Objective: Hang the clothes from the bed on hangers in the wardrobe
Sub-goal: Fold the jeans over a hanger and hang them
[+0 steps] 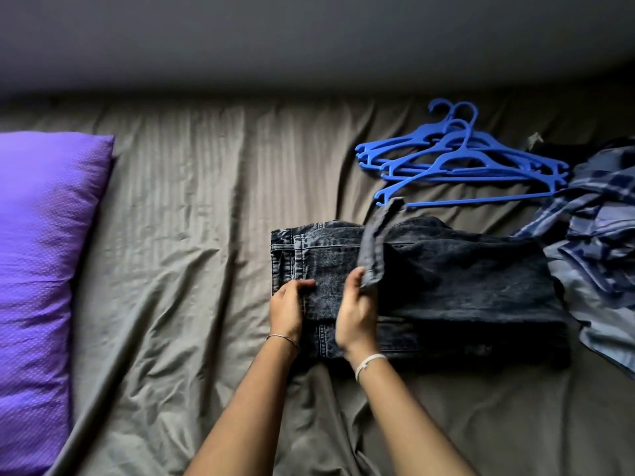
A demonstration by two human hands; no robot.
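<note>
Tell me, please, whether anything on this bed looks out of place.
Nothing looks damaged. The plaid clothes lie crumpled in a heap on the right, and the blue hangers overlap in a loose pile behind the jeans, which the left hand and right hand hold.

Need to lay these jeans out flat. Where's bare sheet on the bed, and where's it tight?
Widest bare sheet lies between the purple pillow and the jeans, running back to the far edge. A narrower strip lies nearer the camera, in front of the jeans. The right side is crowded: blue hangers behind the jeans, plaid clothes against their right end.
</note>
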